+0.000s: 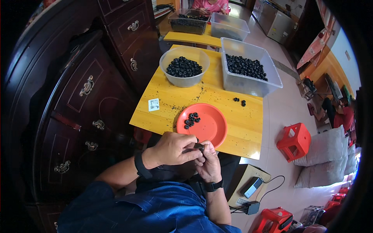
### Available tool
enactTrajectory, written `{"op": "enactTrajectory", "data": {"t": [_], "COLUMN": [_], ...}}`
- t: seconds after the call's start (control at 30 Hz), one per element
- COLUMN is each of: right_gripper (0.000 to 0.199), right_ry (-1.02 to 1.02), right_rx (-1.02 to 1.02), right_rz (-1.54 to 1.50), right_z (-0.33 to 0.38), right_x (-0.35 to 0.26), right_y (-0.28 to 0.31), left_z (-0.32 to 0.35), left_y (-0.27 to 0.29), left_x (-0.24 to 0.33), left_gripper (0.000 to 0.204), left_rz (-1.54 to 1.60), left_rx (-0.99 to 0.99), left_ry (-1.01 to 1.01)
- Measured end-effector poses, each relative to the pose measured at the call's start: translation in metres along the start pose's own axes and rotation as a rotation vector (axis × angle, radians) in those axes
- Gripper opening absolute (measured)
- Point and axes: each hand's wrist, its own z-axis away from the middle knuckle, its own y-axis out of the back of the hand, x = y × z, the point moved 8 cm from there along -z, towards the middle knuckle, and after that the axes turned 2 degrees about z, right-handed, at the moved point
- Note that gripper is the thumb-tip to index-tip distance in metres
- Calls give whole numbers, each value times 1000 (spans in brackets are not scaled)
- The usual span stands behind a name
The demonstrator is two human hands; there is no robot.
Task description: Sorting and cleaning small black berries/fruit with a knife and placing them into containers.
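Note:
Over the near rim of a red plate (219,128), my two hands meet with their fingers bent together. Between them is a small black part (199,147), probably one of the ring-shaped pieces; fingers cover much of it. My left hand (173,149) closes on it from the left with thumb and fingers. The thumb of my right hand (210,163) presses against its right side, the other fingers curled below. Another bit of black shows just above my left fingertips. On the plate's left half lie several loose black rings (192,119).
A round translucent tub (206,62) and a clear rectangular bin (248,85), both holding black rings, stand farther back on the yellow table (244,132). Black crumbs and a white label (154,105) lie there. Dark drawers (77,101) flank the left; a red stool (294,141) stands right.

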Motion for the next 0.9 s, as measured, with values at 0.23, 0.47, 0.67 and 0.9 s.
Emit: {"op": "enactTrajectory", "data": {"t": [0.23,0.47,0.67,0.9], "right_gripper": [12,26,32,44], "right_ry": [-58,-156,-108,-118], "right_rx": [-5,165,106,48], "right_rz": [-30,-193,-274,-226], "right_z": [-2,2,1,1], "right_x": [11,26,5,8], "right_y": [3,23,-2,-4], "left_z": [-3,-61,-69,2], "left_y": [-3,45,69,-26], "left_x": [-6,-65,-49,-12], "left_gripper": [19,23,32,27], "left_rz": [118,-285,-183,-103], "left_rx": [-84,-29,134,-246], "left_ry": [140,215,187,174]}}
